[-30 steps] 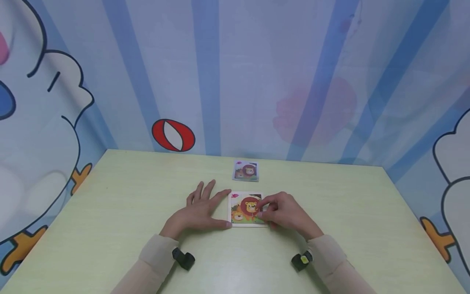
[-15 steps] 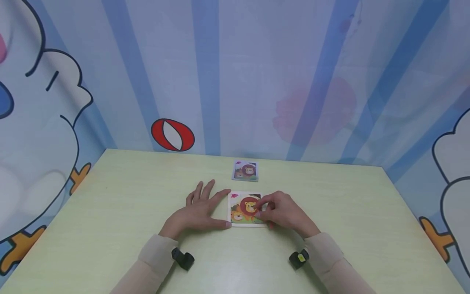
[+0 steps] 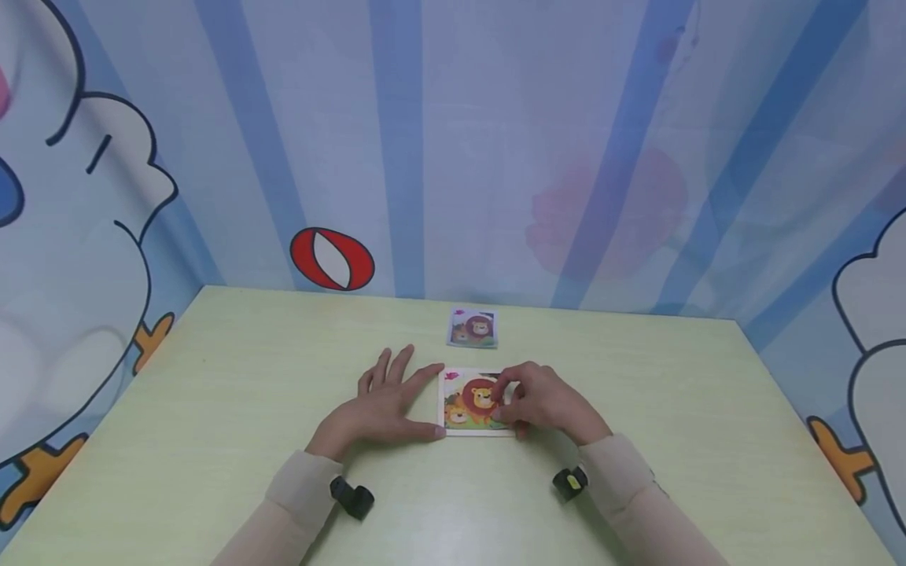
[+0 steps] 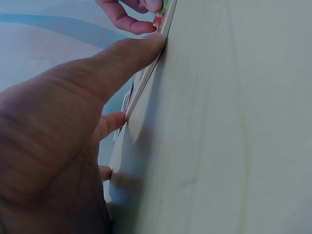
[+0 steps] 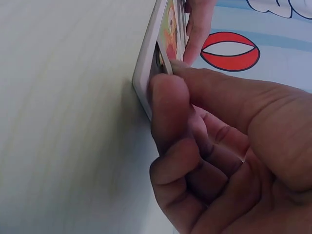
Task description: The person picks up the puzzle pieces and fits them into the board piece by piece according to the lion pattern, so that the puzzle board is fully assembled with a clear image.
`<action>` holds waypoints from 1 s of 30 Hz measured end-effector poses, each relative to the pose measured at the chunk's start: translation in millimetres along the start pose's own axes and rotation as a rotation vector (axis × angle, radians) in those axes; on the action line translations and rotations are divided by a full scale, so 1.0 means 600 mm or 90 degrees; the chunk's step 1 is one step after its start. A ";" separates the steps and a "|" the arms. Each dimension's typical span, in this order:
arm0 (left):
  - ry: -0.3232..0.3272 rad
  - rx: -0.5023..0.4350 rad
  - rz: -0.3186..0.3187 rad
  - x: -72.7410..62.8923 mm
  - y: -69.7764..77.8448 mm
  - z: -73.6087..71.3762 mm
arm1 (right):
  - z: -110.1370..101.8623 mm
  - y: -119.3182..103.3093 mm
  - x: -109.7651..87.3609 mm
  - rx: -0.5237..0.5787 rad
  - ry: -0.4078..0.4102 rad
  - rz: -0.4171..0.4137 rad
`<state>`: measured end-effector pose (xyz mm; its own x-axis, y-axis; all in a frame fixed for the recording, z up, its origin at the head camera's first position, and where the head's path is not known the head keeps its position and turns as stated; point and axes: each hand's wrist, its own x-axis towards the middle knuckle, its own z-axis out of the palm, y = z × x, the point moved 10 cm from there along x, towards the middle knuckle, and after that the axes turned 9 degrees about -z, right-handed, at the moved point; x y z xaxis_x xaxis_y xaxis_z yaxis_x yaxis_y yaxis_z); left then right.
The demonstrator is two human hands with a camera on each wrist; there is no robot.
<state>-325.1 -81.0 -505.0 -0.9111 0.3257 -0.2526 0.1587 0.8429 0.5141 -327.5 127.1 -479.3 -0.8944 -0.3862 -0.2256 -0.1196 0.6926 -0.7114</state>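
Note:
A square lion picture puzzle board (image 3: 469, 409) lies flat on the pale green table (image 3: 212, 409). My left hand (image 3: 405, 406) lies flat beside the board's left edge, with thumb and forefinger touching its two left corners. In the left wrist view the left hand's thumb (image 4: 122, 58) presses against the board's edge (image 4: 146, 83). My right hand (image 3: 506, 401) is curled over the board's right side. In the right wrist view the right hand (image 5: 170, 83) pinches a puzzle piece (image 5: 165, 53) that stands tilted at the board's rim (image 5: 146, 73).
A small lion picture card (image 3: 473, 328) lies flat farther back, near the wall. Blue striped cartoon walls (image 3: 453, 157) enclose the table on three sides. Black wrist cameras (image 3: 351, 498) sit on both sleeves.
My right hand and wrist have shifted slightly forward and left along the board's right side, still curled. The left hand and the board have stayed put.

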 end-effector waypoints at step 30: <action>-0.031 0.009 0.005 -0.009 0.001 0.001 | -0.007 0.024 -0.015 0.040 0.048 -0.096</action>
<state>-320.1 -81.6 -503.8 -0.8901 0.3528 -0.2887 0.1715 0.8460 0.5049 -322.7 143.2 -484.6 -0.8984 -0.4345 -0.0636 -0.2305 0.5899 -0.7738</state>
